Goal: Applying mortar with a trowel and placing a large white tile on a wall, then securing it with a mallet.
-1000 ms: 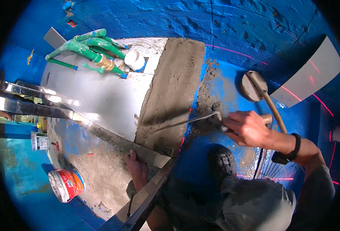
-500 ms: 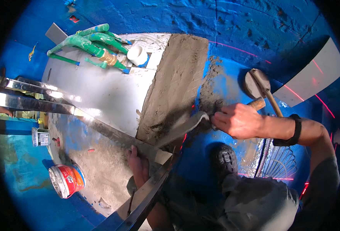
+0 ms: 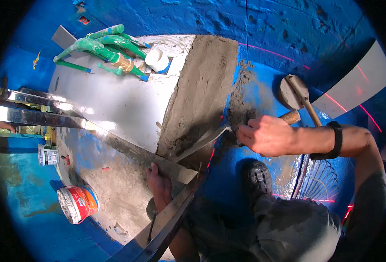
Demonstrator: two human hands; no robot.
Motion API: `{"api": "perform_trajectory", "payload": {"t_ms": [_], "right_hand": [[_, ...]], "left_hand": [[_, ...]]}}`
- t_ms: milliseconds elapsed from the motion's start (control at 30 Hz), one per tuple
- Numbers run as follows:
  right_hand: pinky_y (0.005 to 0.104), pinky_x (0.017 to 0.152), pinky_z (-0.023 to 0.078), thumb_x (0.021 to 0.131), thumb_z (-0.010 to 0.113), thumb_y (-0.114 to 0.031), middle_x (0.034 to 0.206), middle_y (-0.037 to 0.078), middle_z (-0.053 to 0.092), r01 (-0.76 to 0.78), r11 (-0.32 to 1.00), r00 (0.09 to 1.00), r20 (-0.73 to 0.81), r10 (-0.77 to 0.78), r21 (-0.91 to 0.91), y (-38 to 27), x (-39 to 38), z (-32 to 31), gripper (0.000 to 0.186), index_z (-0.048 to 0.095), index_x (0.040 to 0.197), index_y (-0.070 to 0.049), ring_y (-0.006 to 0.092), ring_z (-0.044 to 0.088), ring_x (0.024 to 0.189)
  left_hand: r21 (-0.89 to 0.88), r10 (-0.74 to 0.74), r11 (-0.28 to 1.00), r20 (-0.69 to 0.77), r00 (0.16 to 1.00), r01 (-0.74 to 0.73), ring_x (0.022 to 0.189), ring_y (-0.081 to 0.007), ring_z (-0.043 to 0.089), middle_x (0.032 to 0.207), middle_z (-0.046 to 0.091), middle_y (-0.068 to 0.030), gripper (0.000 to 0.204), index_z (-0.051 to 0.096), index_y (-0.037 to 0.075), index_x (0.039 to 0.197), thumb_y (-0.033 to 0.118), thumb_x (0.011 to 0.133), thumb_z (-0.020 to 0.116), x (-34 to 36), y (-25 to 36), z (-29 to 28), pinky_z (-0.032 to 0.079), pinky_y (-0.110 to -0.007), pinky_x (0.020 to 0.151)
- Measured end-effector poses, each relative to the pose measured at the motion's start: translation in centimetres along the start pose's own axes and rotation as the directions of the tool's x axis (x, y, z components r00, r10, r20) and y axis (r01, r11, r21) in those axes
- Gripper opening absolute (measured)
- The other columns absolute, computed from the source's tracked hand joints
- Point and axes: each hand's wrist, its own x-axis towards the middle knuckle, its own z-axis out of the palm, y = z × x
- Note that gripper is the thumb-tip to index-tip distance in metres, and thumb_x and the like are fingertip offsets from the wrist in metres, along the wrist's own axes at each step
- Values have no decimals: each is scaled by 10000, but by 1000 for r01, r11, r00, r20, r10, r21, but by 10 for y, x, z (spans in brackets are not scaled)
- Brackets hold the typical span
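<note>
My right hand [image 3: 267,135] is closed on a trowel [image 3: 197,146], its flat blade angled down-left onto the lower end of the grey mortar band [image 3: 204,78]. My left hand [image 3: 158,183] grips the edge of a long metal straightedge [image 3: 123,146], which runs diagonally below the white tiles [image 3: 118,100] to the mortar's lower end. A second metal bar [image 3: 167,222] rises from the bottom toward that junction. A mallet [image 3: 293,91] with a long handle lies right of the mortar, and a short wooden handle [image 3: 291,117] shows behind my right hand.
Green pipes [image 3: 92,48] and a white pipe stub [image 3: 157,60] stand at the back. Two buckets [image 3: 77,203] [image 3: 48,155] are at left. A loose tile [image 3: 354,81] rests against the blue wall at right. My shoe [image 3: 256,179] is below the mortar. Another person's hand [image 3: 5,126] shows far left.
My right hand and the trowel have moved slightly up and left, with the blade turning more face-on against the mortar. My left hand stays on the straightedge.
</note>
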Motion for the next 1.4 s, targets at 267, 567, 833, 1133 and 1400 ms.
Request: {"api": "perform_trajectory", "payload": {"t_ms": [267, 567, 833, 1133, 1400], "right_hand": [[492, 684, 586, 816, 706, -187, 881, 166, 675, -147, 963, 987, 103, 127, 226, -3, 10, -28, 199, 670, 879, -2, 365, 722, 833], [527, 768, 596, 819, 763, -242, 827, 262, 717, -364, 815, 922, 299, 246, 451, 5, 47, -30, 290, 726, 833, 46, 467, 725, 883], [549, 746, 556, 832, 757, -253, 857, 196, 688, -335, 848, 939, 219, 265, 411, 34, -14, -57, 283, 676, 926, 2, 443, 689, 876], [508, 742, 556, 817, 761, -264, 947, 128, 660, -301, 917, 923, 321, 212, 261, 42, -87, -50, 270, 639, 910, -42, 385, 684, 886], [506, 763, 570, 787, 757, -248, 954, 129, 672, -176, 958, 962, 246, 119, 226, 57, -43, -5, 259, 644, 907, -48, 377, 700, 909]], "left_hand": [[88, 29, 996, -34, 999, -26, 1295, -308, 560, 1516, 473, -203, 758, 84, 26, 1658, 199, 1094, 560, 28, -26, -55, 450, -467, 1143], [37, -14, 999, -16, 1000, 15, 1356, -332, 518, 1597, 383, -215, 768, 35, 30, 1662, 223, 1106, 527, 0, -4, 2, 449, -492, 1146], [97, -49, 994, -46, 998, 53, 1351, -337, 517, 1590, 386, -211, 771, 34, 33, 1660, 224, 1103, 533, 13, -9, -23, 470, -509, 1122], [35, -124, 992, -11, 992, 124, 1326, -335, 529, 1558, 422, -173, 717, 118, 76, 1652, 248, 1100, 541, 13, -13, -19, 479, -514, 1102], [45, -64, 997, -31, 997, 65, 1375, -359, 490, 1584, 405, -176, 682, 147, 76, 1643, 240, 1103, 530, 0, -2, -5, 432, -540, 1150]]}}
